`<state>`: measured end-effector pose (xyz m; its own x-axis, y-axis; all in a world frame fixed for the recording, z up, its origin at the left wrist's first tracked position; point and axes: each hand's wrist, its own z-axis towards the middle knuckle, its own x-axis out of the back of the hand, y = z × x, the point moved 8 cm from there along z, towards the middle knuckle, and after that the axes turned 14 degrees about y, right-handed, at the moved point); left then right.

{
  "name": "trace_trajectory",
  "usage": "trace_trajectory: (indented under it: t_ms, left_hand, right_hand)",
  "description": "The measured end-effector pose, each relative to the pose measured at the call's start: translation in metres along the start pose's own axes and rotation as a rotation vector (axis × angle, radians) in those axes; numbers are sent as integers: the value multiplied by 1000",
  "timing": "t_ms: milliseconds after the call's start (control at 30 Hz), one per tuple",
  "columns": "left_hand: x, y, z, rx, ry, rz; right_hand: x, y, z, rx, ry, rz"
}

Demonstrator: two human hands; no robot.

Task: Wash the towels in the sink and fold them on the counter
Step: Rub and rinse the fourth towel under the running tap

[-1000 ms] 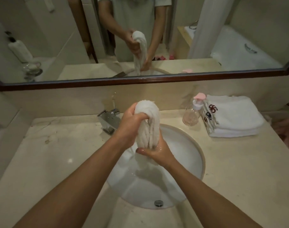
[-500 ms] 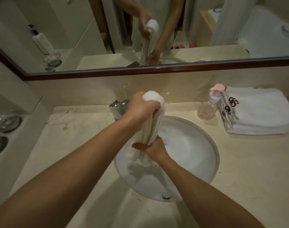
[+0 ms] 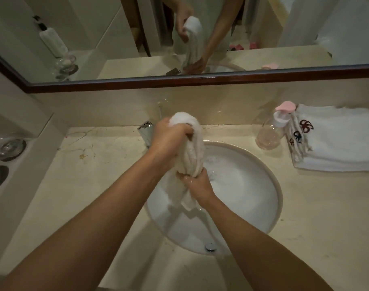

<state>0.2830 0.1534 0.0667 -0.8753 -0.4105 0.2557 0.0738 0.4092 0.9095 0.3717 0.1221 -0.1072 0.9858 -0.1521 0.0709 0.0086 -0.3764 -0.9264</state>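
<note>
Over the sink (image 3: 261,164) our left hand (image 3: 169,141) grips the towel (image 3: 192,150) top while our right hand (image 3: 197,184), fingers wrapped tight, has slid lower at 6 o'clock, so wringing's nearly done.

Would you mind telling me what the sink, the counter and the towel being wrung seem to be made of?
Sink: looks like glazed white ceramic, smooth and glossy.
Counter: cream polished stone, probably marble, judging by faint veins and sheen.
Towel: white terry cloth, likely cotton; its looped pile bunches into ropy folds between the left hand and right hand.
</note>
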Motion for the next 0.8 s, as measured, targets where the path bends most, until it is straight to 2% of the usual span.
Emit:
trace_trajectory:
  t_ms: [67, 133, 200, 233, 267, 300, 333, 367, 400, 433, 500, 567, 633, 733, 800]
  left_hand:
    - [17, -10, 16, 60, 68, -92]
    - [33, -32, 31, 143, 68, -125]
    - [46, -62, 40, 185, 25, -25]
    - [54, -75, 42, 123, 33, 114]
    - [62, -81, 42, -21, 65, 302]
    - [63, -79, 36, -260, 79, 493]
    - [52, -70, 22, -555, 29, 620]
    - [34, -67, 5, -807, -88, 696]
    - [15, -71, -8, -947, -226, 733]
    - [-1, -76, -15, -966, -334, 709]
    - [-22, -81, -6, -724, -437, 478]
    - [-32, -84, 8, -471, -426, 184]
    - [-38, -88, 14, -314, -402, -20]
    - [-47, -102, 19, -104, -396, -179]
    - [-51, -115, 20, 86, -370, -312]
  right_hand:
    - [10, -12, 4, 50, -56, -5]
    - [20, -25, 7, 83, -124, -35]
    - [34, -37, 12, 125, -177, -132]
    - [40, -46, 12, 156, -211, -189]
    - [45, -54, 12, 186, -248, -247]
    - [46, -64, 10, 219, -301, -313]
    - [46, -73, 6, 243, -357, -392]
    - [44, -82, 3, 262, -405, -479]
    - [42, -91, 0, 283, -447, -559]
    - [39, -99, -1, 302, -490, -611]
    - [40, -111, -2, 283, -551, -646]
    - [54, -122, 2, 156, -550, -603]
    - [64, -127, 4, 32, -555, -510]
    - [79, -114, 18, -22, -417, -431]
    - [85, -81, 19, -123, -376, -252]
